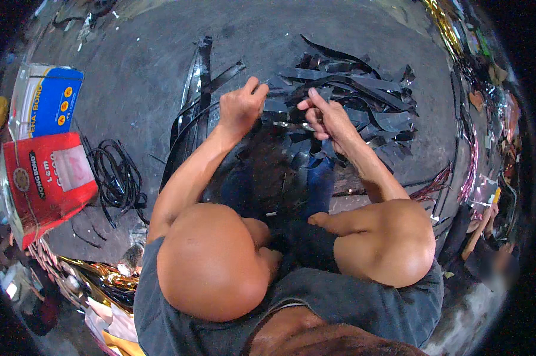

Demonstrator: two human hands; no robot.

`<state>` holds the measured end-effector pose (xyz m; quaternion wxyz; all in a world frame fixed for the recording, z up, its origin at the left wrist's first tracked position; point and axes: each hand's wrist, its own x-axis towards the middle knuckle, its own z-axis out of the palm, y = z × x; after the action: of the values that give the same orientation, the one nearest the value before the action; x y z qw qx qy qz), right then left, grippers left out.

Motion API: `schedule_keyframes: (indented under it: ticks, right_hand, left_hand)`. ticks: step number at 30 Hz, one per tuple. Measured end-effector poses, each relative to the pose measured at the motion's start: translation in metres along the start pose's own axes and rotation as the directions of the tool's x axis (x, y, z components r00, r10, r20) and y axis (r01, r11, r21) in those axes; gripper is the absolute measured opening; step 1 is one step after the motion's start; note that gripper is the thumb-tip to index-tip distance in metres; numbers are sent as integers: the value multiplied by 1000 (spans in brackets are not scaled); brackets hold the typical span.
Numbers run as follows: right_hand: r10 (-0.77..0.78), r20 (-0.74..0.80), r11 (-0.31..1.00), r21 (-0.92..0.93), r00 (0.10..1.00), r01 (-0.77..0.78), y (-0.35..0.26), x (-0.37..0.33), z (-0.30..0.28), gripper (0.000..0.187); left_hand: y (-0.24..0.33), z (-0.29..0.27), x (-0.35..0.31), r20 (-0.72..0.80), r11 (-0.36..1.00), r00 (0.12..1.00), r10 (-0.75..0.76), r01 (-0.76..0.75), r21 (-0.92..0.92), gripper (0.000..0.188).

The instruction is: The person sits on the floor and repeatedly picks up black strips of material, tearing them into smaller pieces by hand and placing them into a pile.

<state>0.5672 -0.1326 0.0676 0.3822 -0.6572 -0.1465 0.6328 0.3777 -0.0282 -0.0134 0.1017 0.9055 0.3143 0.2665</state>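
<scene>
Keeping the red container (48,187) and blue container (49,104) far to your left seems to leave the middle of the grey surface (143,83) for the black strips; a black coil (106,184) lies between. Long strips (204,77) stretch beside your left hand (241,108), curled nearly closed, perhaps to pinch something fine, though you cannot tell whether it grips any. Your right hand (330,121), half open, thumb raised, any hold unclear, is at the heap of short strips (369,101), apparently gathered within reach
</scene>
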Motion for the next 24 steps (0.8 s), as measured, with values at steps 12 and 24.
schedule_keyframes:
  ticks: [12,24]
  right_hand:
    - [-317,165,943,164,934,291,-9,-1,5,16]
    - [-292,101,949,158,951,274,10,-14,-4,25]
  left_hand:
    - [49,-65,14,-25,720,931,-364,264,-642,26]
    - [55,-60,-13,339,379,843,-417,500,-779,22]
